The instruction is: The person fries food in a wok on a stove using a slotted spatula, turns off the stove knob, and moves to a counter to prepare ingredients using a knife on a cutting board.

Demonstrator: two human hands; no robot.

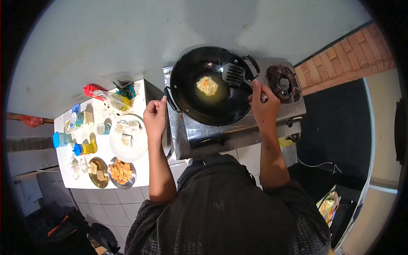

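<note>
A black wok [199,112] sits on the left side of a metal gas stove [195,138]. In the oil at its middle lies a pale yellow piece of food [207,86]. My right hand [265,104] is wrapped round the handle of a slotted spatula [233,75], whose dark head is over the right part of the wok, apart from the food. By the wok's left handle [171,100] is my left hand [156,117], its fingers curled and thumb pressed near them; whether it grips anything is too small to tell.
A white table [97,111] at the left bears a large white plate [129,151], a bowl of orange cubes [121,172], a brass-coloured dish [98,173], jars and a yellow bottle [88,148]. A second burner [284,84] is right of the wok.
</note>
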